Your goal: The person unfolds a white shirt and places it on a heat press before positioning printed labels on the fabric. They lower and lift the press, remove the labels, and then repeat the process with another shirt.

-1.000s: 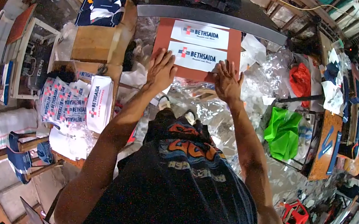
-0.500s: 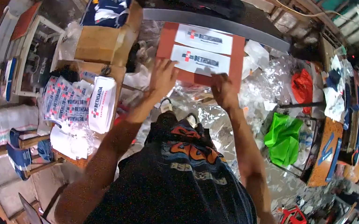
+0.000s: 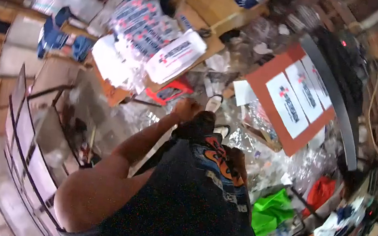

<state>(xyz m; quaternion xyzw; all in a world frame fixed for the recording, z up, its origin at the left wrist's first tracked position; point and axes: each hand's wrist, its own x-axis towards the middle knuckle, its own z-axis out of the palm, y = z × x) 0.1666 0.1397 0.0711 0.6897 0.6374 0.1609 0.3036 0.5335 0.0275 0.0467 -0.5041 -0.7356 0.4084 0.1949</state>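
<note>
My left hand point(image 3: 187, 110) hangs in front of my left hip, away from any table, its fingers blurred and seemingly curled. Nothing shows clearly in it. My right hand cannot be made out beside my body. Ahead to the right lies a reddish-brown board point(image 3: 267, 74) bearing white printed sheets point(image 3: 287, 104) with dark lettering and a red cross mark. No hand touches the board. Nearest to my left hand is a red plastic stool point(image 3: 169, 91), partly under the table at left. On that table lies a stack of white printed pieces point(image 3: 177, 56).
Printed plastic packs point(image 3: 140, 22) cover the left table, near a cardboard box point(image 3: 211, 1). A long grey bar point(image 3: 334, 102) runs behind the board. Clear plastic scraps litter the floor. A green bag point(image 3: 273, 213) and red bag point(image 3: 320, 196) lie at right.
Both hands have left the near edge of the board. My view has turned left, so the board now appears further right and tilted. My left hand has dropped towards my hip.
</note>
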